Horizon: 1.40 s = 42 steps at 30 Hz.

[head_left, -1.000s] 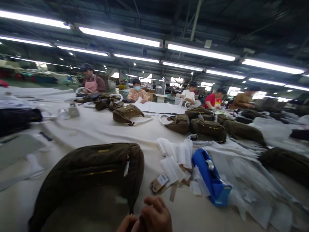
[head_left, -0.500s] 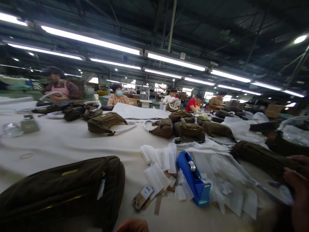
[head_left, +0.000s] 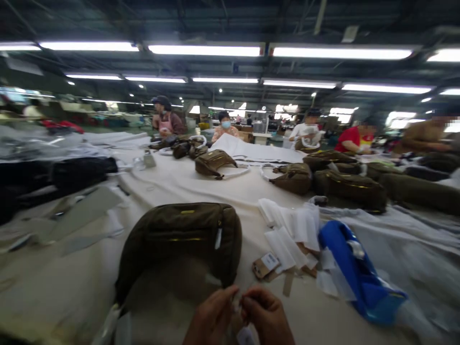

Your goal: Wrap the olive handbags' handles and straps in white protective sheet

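My left hand (head_left: 212, 316) and my right hand (head_left: 268, 314) meet at the bottom centre, fingertips pinched close together. Between them is a small white piece like a tag (head_left: 246, 335), blurred and partly cut off by the frame. Just beyond my hands a dark olive bag (head_left: 183, 239) lies on the table, with gold-coloured zips and a whitish wrapped zip pull. To the right of the bag is a brown cardboard tag with a white label (head_left: 266, 264). Beside it lie several white paper strips (head_left: 287, 239).
A blue tape dispenser (head_left: 359, 273) stands at the right, by crumpled clear wrapping. Several olive bags (head_left: 350, 189) with white-wrapped straps lie farther back on the pale cloth (head_left: 154, 182). Dark bags (head_left: 82, 172) are at the left. Several people (head_left: 226, 129) work across the table.
The view has swung right to left and levelled, so the near bag and dispenser sit farther right. Both my hands are now together at the bottom centre. The hand on a bag at the right edge is gone from view.
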Each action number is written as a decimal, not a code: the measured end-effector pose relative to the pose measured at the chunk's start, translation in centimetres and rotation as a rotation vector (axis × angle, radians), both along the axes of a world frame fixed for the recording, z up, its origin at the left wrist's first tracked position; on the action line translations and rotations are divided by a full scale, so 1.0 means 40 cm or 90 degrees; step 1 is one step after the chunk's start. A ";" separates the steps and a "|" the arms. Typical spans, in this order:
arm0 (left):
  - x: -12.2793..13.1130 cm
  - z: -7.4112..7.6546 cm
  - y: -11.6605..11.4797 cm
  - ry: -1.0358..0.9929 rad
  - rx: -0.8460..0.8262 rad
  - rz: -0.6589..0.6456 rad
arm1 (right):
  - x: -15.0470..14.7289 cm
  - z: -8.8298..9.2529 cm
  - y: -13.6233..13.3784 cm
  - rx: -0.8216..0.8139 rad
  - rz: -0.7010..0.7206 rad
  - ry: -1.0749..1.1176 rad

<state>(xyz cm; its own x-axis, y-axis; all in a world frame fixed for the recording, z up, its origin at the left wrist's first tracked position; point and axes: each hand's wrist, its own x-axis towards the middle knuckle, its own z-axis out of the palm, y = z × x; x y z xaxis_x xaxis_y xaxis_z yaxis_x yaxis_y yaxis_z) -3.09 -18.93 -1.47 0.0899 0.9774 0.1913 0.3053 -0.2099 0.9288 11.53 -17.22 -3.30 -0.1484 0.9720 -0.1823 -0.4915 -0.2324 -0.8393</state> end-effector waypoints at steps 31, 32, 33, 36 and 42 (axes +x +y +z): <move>0.043 0.018 -0.006 -0.073 -0.078 0.055 | 0.011 -0.021 -0.002 -0.101 0.086 0.080; 0.043 0.019 -0.006 -0.069 -0.078 0.055 | 0.011 -0.021 -0.005 -0.097 0.092 0.079; 0.043 0.020 -0.007 -0.064 -0.079 0.055 | 0.010 -0.022 -0.007 -0.093 0.099 0.081; 0.045 0.019 -0.009 -0.055 -0.081 0.060 | 0.010 -0.029 -0.011 -0.098 0.115 0.100; 0.051 0.011 -0.014 -0.068 -0.086 0.054 | 0.012 -0.043 -0.014 -0.130 0.099 0.120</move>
